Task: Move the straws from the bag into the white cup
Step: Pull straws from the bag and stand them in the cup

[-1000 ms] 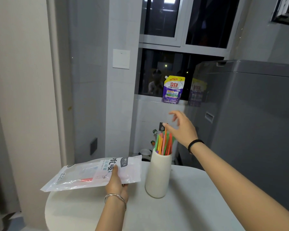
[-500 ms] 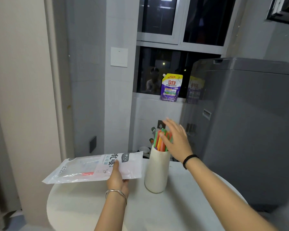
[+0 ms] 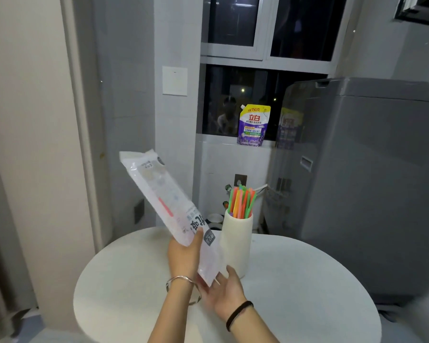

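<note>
Straws (image 3: 242,203), bright plastic ones in pink, orange and green: standing up in tall white cup (image 3: 235,243), near 12 o'clock edge of round white table (image 3: 307,280). One more pink straw (image 3: 166,206) lying inside clear printed plastic bag (image 3: 159,184). Bag up in the air at 10 o'clock from cup, tilted, top end pointing to 11 o'clock. Left hand (image 3: 183,256) gripping bag near its low end, thumb on front. Right hand (image 3: 227,290) palm up, fingers loose, holding nothing, just under bag's low corner; cannot tell if touching. Purple pouch (image 3: 254,126) on window sill at 12 o'clock. Big grey washing machine (image 3: 369,181) at 3 o'clock.
</note>
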`<state>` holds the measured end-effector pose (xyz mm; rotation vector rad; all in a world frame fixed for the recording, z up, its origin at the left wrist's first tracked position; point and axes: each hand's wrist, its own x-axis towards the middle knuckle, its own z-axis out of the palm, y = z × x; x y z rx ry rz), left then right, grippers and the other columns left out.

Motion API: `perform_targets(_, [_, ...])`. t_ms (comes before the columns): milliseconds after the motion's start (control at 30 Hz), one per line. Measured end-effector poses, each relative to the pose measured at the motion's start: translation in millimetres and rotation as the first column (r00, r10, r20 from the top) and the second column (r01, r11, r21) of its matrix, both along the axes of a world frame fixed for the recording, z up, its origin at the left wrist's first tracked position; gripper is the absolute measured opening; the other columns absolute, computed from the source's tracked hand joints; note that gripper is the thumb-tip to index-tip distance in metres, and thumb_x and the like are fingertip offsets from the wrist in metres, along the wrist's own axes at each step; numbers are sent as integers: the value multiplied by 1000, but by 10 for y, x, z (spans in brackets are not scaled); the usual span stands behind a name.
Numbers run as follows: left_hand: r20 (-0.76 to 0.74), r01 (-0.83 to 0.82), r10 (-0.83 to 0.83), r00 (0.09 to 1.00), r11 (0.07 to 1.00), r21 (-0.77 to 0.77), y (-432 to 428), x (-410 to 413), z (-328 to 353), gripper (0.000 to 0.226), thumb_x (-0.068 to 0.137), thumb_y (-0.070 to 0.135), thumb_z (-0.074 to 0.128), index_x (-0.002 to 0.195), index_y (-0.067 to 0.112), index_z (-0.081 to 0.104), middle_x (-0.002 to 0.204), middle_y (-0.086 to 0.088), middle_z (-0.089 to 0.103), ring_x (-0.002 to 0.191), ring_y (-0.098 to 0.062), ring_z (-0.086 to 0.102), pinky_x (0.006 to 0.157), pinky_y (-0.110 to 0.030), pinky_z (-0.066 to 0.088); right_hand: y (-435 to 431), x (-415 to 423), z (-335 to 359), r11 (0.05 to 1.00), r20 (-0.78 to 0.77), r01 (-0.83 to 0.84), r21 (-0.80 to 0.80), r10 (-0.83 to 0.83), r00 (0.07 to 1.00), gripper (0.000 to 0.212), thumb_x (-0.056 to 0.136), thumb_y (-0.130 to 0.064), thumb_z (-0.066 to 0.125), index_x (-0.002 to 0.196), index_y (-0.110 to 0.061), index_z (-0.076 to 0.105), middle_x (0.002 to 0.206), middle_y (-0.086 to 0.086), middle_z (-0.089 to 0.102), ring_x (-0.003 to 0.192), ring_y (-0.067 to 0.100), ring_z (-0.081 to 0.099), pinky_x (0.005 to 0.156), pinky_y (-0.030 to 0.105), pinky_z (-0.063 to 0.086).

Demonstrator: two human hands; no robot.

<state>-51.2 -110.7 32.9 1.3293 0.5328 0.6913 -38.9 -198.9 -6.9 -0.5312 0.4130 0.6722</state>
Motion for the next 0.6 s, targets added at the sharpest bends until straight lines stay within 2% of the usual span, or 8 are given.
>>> perform_targets(33, [-17,19,-18,1000,997,69,-9,1,-1,22,84,23,69,101,9,68,101,-10,73,86,-21,67,70,-25,48,23,2,-5,1000,5,11,-9,-11,1000,44,98,-32,38,123,1,52,125,23,56,112,40,54,89,51,45])
perform_targets(133, [-25,34,-30,999,980,197,-23,-14,9,27,83,25,71,105,11,68,102,-7,73,88,-20,67,71,-25,48,89,-40,-35,999,31,3,-45,-1,1000,35,96,-23,42,117,0,57,99,20,62,88,35,60,81,46,51])
perform_targets(200, [-9,43,-42,999,970,240,-17,-27,35,33,82,25,72,111,11,66,104,-4,72,94,-20,67,77,-28,52,117,-73,-70,999,47,-11,-53,14,999,31,95,-21,43,106,2,61,82,19,67,72,32,66,61,38,59])
perform_targets(267, [24,31,-37,999,979,204,11,-38,54,33,81,22,73,111,10,66,104,-4,71,96,-21,67,81,-31,54,116,-90,-80,996,51,-9,-88,13,999,26,94,-18,46,87,1,62,58,16,68,46,26,65,43,28,55])
perform_targets(333, [59,1,-9,998,991,133,62,-54,53,29,82,19,72,109,10,67,102,-5,72,95,-21,68,79,-30,53,88,-81,-69,981,86,-16,-192,33,996,22,92,-16,50,75,-4,58,43,7,60,30,15,52,34,17,43])
perform_targets(433, [78,-64,65,995,998,-21,170,-80,33,29,83,18,71,109,6,68,106,-11,72,95,-25,68,84,-34,54,45,-60,-23,961,183,-48,-272,101,978,15,89,-16,58,76,-9,58,49,2,58,29,7,39,31,14,29])
perform_targets(533, [91,-147,171,981,964,-221,277,-106,-2,29,83,17,72,109,5,67,112,-14,70,97,-26,67,87,-34,52,-3,-39,30,965,268,-4,-263,77,960,6,86,-12,64,86,-7,62,70,4,65,33,4,43,34,12,36])
perform_targets(600, [94,-184,233,968,913,-364,333,-124,-41,28,83,15,72,110,9,64,117,-12,67,98,-25,65,92,-35,51,-40,-7,58,966,337,45,-256,45,941,5,86,-10,63,88,-6,61,80,6,58,36,3,43,36,11,37])
